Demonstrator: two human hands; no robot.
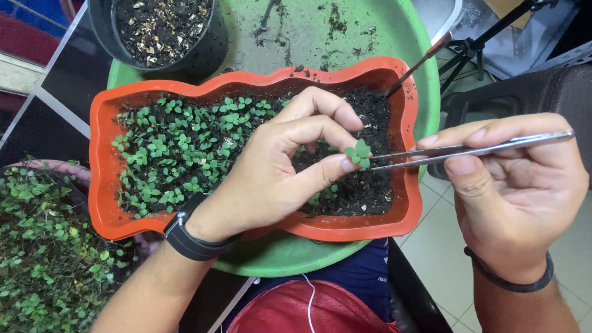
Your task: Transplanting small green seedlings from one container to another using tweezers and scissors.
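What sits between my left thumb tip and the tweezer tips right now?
In the head view, a small green seedling sits there, touching the left hand at its thumb tip and meeting the tips of the metal tweezers held in the right hand.

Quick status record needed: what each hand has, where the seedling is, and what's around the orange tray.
left hand: left hand over the tray, thumb and fingers at a small green seedling
right hand: right hand grips metal tweezers, tips at the seedling
seedling: held above the dark soil, at the tweezer tips
tray: orange wavy-edged tray, left part thick with sprouts, right part mostly bare soil
under tray: green round basin
nearby: black pot of soil at the top, leafy plant at lower left, thin stick stuck in the tray's soil
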